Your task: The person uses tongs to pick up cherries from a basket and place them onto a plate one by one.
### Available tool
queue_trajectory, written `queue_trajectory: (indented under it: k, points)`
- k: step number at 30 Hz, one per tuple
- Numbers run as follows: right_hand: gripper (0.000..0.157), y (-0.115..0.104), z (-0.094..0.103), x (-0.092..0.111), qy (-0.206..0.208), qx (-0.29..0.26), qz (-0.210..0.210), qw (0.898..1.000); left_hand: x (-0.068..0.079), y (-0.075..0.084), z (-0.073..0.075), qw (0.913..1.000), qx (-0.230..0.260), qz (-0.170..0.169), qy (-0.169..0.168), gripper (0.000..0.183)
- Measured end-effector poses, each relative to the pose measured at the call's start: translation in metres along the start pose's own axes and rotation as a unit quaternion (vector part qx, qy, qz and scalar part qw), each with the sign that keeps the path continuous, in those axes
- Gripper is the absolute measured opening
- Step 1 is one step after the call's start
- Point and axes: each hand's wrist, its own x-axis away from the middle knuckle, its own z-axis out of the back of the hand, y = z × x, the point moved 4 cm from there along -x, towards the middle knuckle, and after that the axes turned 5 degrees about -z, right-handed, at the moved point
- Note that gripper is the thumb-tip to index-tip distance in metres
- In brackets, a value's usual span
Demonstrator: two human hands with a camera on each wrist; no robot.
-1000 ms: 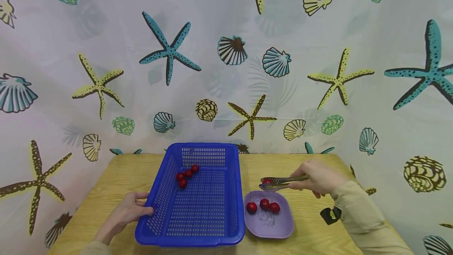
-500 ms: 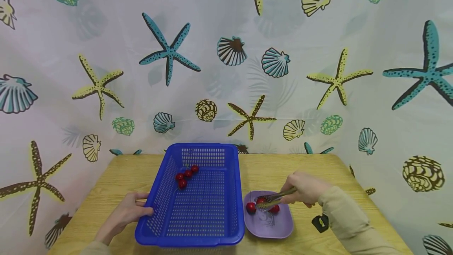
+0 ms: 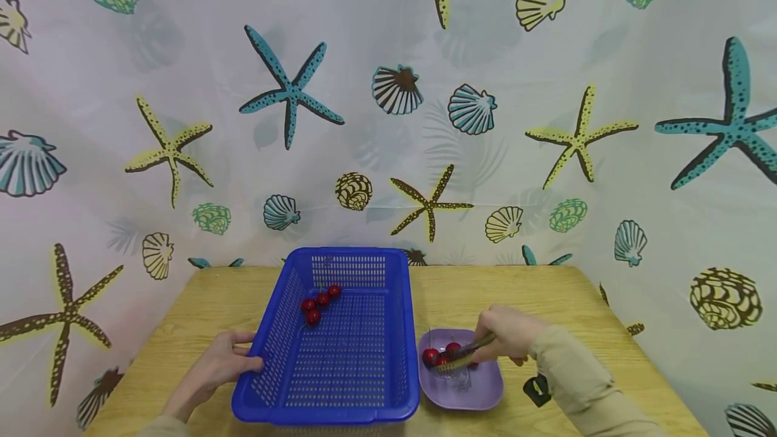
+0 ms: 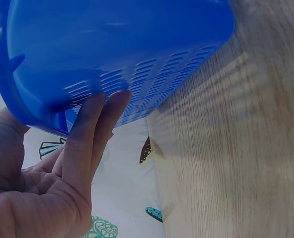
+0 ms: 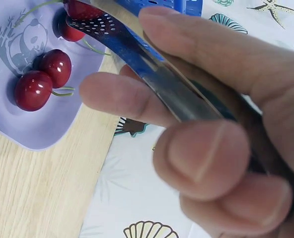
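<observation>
My left hand (image 3: 221,364) grips the left rim of a blue plastic basket (image 3: 328,414), thumb over the edge and fingers against the slotted outer wall (image 4: 152,74). Several red cherries (image 3: 312,317) lie in its far left corner. In my right hand (image 3: 506,332) is a pair of metal tongs (image 3: 464,354) with perforated ends, lowered into a lilac dish (image 3: 463,398). A cherry (image 5: 82,9) sits at the tongs' ends in the right wrist view. Other cherries (image 5: 33,90) with green stems rest in the dish, beside its panda print; in the head view the tongs partly cover some.
The dish stands right against the basket's right side on a wooden table (image 3: 546,295). Behind and beside the table hangs a white curtain (image 3: 364,140) printed with starfish and shells. A black device (image 3: 537,390) sits at my right wrist.
From beyond the dish's far edge, my right hand has moved left and closer, bringing the tongs and a cherry down into the dish. My left hand has stayed on the basket.
</observation>
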Motion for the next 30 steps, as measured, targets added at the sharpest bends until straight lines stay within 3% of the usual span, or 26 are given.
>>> queue_trajectory:
  k: [11,19,30]
  points:
    - [0.008,0.001,-0.008,-0.006,-0.001,-0.01,-0.027,1.0,0.001,0.0,0.0,1.0,-0.002,-0.003,-0.002,0.07]
    - [0.009,0.002,-0.011,-0.007,0.002,0.004,-0.03,1.0,0.001,0.0,0.0,1.0,0.001,-0.008,-0.006,0.071]
    - [0.008,0.005,-0.008,-0.006,-0.013,-0.026,-0.026,0.999,0.001,-0.001,0.0,0.9997,0.013,-0.01,-0.017,0.072]
